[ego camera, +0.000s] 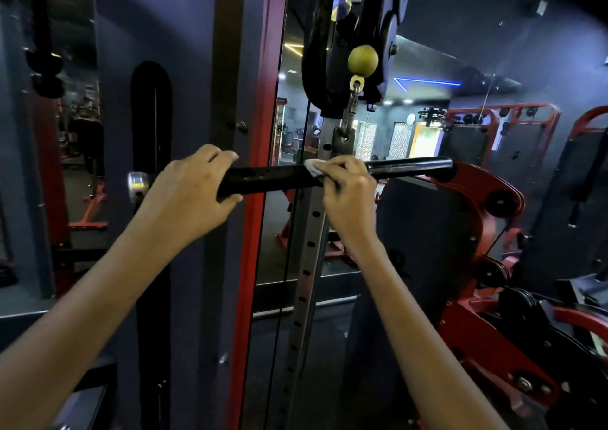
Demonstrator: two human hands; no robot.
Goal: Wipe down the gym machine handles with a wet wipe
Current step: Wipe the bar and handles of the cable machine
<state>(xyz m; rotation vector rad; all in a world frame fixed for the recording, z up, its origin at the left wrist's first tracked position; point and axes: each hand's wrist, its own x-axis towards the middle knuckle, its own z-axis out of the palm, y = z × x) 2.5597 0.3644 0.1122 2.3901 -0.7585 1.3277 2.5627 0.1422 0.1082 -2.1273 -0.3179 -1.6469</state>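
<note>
A straight black cable bar (273, 181) hangs level from a clip and chain under the pulley. My left hand (187, 192) grips its left end, fingers curled over the top, next to the chrome end cap (138, 184). At the bar's middle, just below the hanging bracket, my right hand (348, 192) wraps around the bar and presses a small white wet wipe (312, 168) against it. Only a corner of the wipe shows past the fingers. The bar's glossy right grip (411, 166) sticks out bare.
A grey perforated upright (304, 265) and a red frame post (260, 133) stand right behind the bar. A yellow-green ball stopper (363, 61) sits on the cable above. Red machine parts with pulleys (493, 298) crowd the lower right. A mirror behind reflects the gym.
</note>
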